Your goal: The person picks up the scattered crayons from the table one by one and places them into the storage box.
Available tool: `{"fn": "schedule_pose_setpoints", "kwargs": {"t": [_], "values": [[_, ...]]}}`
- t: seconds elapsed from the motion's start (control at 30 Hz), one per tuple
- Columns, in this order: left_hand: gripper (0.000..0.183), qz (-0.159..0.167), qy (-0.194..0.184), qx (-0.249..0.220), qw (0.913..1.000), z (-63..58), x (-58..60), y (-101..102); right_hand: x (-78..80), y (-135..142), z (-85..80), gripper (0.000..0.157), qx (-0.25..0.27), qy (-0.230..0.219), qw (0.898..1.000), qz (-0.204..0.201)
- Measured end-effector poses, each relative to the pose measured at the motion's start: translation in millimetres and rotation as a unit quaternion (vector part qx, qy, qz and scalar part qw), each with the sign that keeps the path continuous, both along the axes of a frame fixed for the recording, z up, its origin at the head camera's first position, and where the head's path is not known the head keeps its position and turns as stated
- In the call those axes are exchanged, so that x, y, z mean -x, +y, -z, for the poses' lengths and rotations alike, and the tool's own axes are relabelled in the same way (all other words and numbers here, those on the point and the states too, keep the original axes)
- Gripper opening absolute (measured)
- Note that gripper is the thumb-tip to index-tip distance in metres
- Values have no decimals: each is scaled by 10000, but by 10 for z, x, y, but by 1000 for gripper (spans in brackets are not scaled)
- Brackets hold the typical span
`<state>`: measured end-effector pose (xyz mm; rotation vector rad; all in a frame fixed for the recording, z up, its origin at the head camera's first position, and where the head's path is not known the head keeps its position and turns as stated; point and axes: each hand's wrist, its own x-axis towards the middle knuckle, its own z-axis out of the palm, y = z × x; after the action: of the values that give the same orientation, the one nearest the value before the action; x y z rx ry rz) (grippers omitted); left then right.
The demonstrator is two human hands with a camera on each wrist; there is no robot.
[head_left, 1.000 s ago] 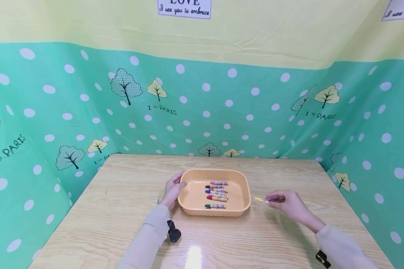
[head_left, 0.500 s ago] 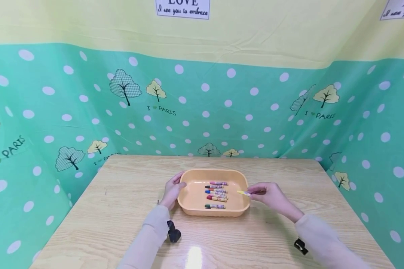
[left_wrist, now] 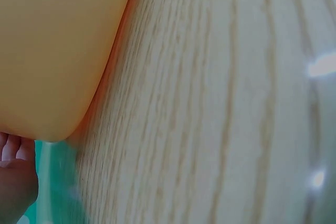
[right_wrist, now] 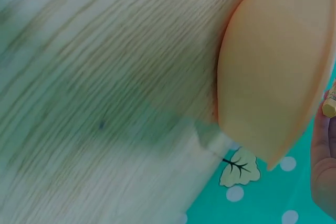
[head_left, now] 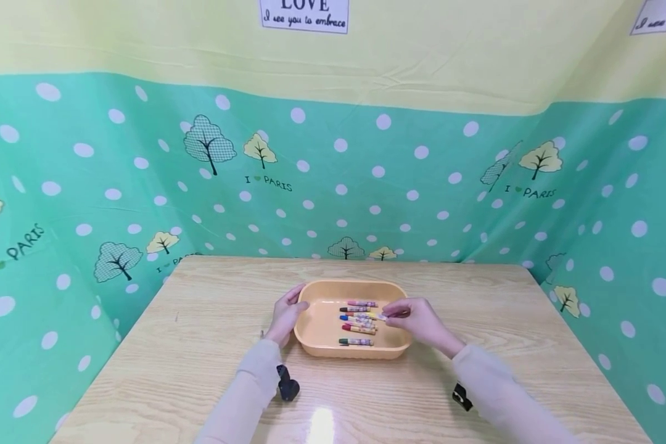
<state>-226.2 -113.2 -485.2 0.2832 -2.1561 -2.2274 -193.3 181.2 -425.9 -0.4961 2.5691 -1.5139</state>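
Note:
An orange plastic tray point(head_left: 352, 353) stands on the table with several crayons in a loose column inside: pink point(head_left: 362, 303), black point(head_left: 354, 309), blue point(head_left: 355, 319), red point(head_left: 359, 329) and green point(head_left: 356, 341) among them. My left hand point(head_left: 285, 314) grips the tray's left side, thumb over the rim; in the left wrist view its fingers point(left_wrist: 10, 148) sit by the tray wall. Over the tray's right part, my right hand point(head_left: 419, 320) pinches a yellow crayon point(head_left: 374, 316) whose tip overlaps the middle crayons. The right wrist view shows the crayon's yellow flat end point(right_wrist: 329, 108).
The wooden table point(head_left: 222, 290) ends at the back against a green dotted cloth point(head_left: 311, 222), which also hangs at both sides. A black wrist mount point(head_left: 287, 385) is at the left sleeve, and another black mount point(head_left: 462, 398) at the right sleeve.
My right hand has moved left with the yellow crayon, from beside the tray, across its right rim, to the crayons in it. The left hand and tray have stayed put.

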Motion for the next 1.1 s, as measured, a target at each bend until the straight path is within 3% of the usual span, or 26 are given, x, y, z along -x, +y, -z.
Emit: {"fn": "schedule_pose_setpoints", "kwargs": {"t": [0.43,0.7,1.1], "values": [[56,91,11,-72,9999,-12,9,-3,121,-255,174,24,-96,-180,9998,-18],[55,108,25,-52,9999,-1,6,-4,190,-387,265,23,98,-168,9994,-283],[55,54,-9,-29,10000,13,4,-14,254,-497,354,21,-11,-658,9961,-585]]}}
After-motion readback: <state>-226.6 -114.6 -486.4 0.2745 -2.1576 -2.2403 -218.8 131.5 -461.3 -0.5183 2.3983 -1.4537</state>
